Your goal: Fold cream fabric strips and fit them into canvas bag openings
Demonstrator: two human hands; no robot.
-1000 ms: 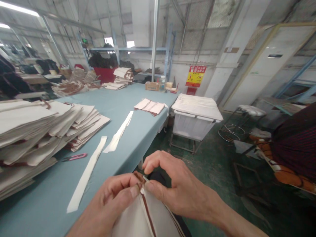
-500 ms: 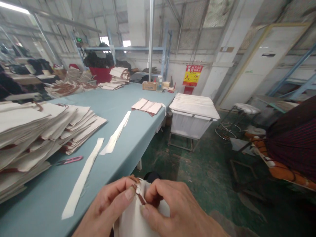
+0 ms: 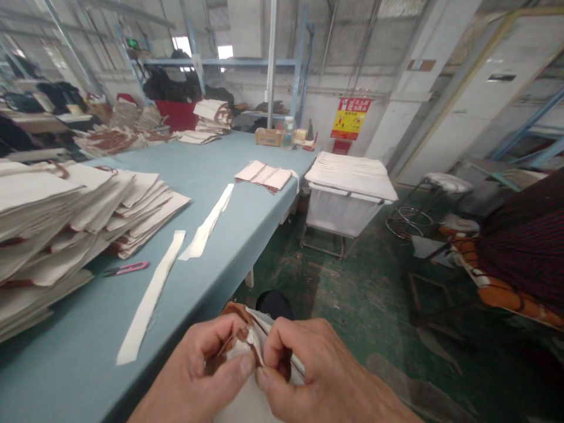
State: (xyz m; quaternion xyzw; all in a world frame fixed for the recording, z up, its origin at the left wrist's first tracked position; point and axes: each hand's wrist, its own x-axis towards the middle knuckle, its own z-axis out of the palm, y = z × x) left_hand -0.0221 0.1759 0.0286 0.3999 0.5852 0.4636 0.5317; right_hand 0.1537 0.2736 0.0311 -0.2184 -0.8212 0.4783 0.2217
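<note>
At the bottom centre, a cream fabric piece [image 3: 247,392] with brown edging is between my two hands, close to my body. My left hand [image 3: 207,364] pinches its brown-trimmed edge between thumb and forefinger. Just beside it, my right hand [image 3: 304,367] pinches the same edge, the two thumb tips almost meeting. Part of the fabric is hidden behind the fingers. On the blue-covered table [image 3: 211,247] to the left lie a pink-handled thread snipper [image 3: 127,268] and two cream cloth strips, the nearer strip [image 3: 150,299] closer to my left hand.
A large stack of cream fabric pieces [image 3: 88,217] covers the table's left side. Farther along lies a small folded bundle [image 3: 264,175]. Beyond the table edge stands a white bin [image 3: 339,208] topped with stacked cloth. A round stool [image 3: 447,182] is to the right.
The view has tipped slightly downward. Both hands still pinch the fabric's edge; the left thumb has shifted right and down, nearer the right thumb, and more of the brown edging shows.
</note>
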